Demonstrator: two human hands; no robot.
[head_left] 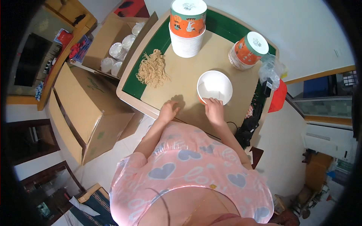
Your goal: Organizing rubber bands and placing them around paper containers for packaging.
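Observation:
A round paper tub (213, 81), white inside with an orange outer side, stands on the table in front of me with its mouth toward me. My right hand (214, 110) grips its near rim, fingers over the edge and thumb on the outer side. Over the table's near edge, my left hand (169, 110) is loosely curled with fingers apart, and no object shows in it. Beyond it lies a tangled heap of tan cord (153, 69). A tall stack of nested tubs (187, 39) stands upside down at the far side, with a shorter upside-down stack (249, 51) to the right.
The tan-topped table has a green border (222, 30). Along its right edge lie a clear plastic bag (270, 67), a red bag (278, 96) and black items (249, 126). On the left are a big carton (88, 105) and an open carton (98, 48) holding clear plastic cups (118, 50).

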